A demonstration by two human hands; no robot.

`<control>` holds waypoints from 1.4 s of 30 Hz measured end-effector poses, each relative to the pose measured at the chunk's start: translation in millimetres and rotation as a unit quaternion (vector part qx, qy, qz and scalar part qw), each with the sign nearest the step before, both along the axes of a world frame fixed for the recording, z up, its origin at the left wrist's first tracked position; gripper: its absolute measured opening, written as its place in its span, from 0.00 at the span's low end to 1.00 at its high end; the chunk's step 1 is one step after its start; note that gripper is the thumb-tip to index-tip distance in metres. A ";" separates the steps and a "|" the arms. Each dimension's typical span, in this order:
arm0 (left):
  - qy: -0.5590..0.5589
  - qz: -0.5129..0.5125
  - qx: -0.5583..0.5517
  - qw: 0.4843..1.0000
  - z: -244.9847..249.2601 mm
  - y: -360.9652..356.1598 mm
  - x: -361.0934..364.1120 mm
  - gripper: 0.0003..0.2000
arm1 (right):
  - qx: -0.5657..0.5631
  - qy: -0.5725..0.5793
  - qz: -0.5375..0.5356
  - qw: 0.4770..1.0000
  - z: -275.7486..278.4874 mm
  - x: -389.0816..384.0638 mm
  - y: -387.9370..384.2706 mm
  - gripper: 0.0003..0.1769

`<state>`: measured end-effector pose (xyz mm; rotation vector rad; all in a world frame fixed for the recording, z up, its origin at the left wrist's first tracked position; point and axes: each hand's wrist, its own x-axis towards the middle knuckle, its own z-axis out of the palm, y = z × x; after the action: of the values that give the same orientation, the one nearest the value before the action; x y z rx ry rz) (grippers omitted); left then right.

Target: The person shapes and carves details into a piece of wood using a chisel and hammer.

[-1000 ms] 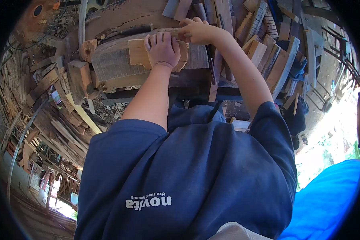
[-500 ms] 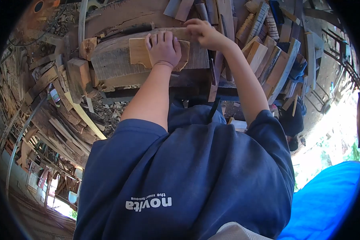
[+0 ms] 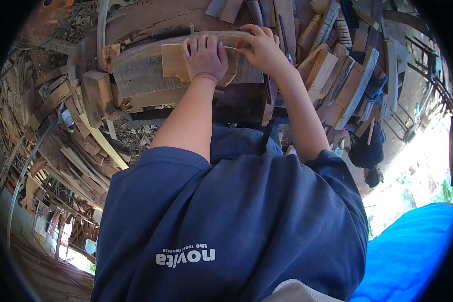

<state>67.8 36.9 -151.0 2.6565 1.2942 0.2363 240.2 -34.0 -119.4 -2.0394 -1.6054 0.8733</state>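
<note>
My left hand (image 3: 206, 58) lies flat with fingers stretched out, pressing on a thin, pale wooden board (image 3: 173, 59) with an uneven lower edge. That board rests on top of a thick, weathered wooden block (image 3: 141, 80). At the board's upper right edge is my right hand (image 3: 262, 49), its thumb and forefinger brought together in a pinch. Whatever sits between those fingertips is too small to make out. A thin light line shows along the board's edge beside them.
Stacked timber offcuts (image 3: 322, 70) crowd the right side. A squared wooden block (image 3: 98, 90) stands left of the work, near piled planks (image 3: 80, 161). Another person (image 3: 367, 151) is at the right, beyond the offcuts. A blue tarp (image 3: 412, 251) covers the lower right.
My right hand has moved slightly down, closing its fingers in at the board's upper right edge. My left hand stays on the board.
</note>
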 end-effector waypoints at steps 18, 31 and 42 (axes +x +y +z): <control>0.005 0.010 -0.012 1.000 1.2 -0.9 1.1 0.10 | 0.095 -0.141 0.201 0.965 13.2 7.9 24.2 0.04; 0.005 0.014 -0.014 1.000 0.2 -0.7 0.6 0.10 | 0.204 -0.239 0.276 0.909 9.3 -3.9 26.3 0.02; -0.016 0.005 0.005 1.000 -2.8 0.0 -1.8 0.09 | 0.102 -0.102 -0.150 0.978 3.9 24.1 -0.3 0.12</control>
<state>66.0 36.9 -153.8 2.6438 1.3013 0.2874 264.3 -34.3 -115.4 -2.1996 -1.3674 0.3866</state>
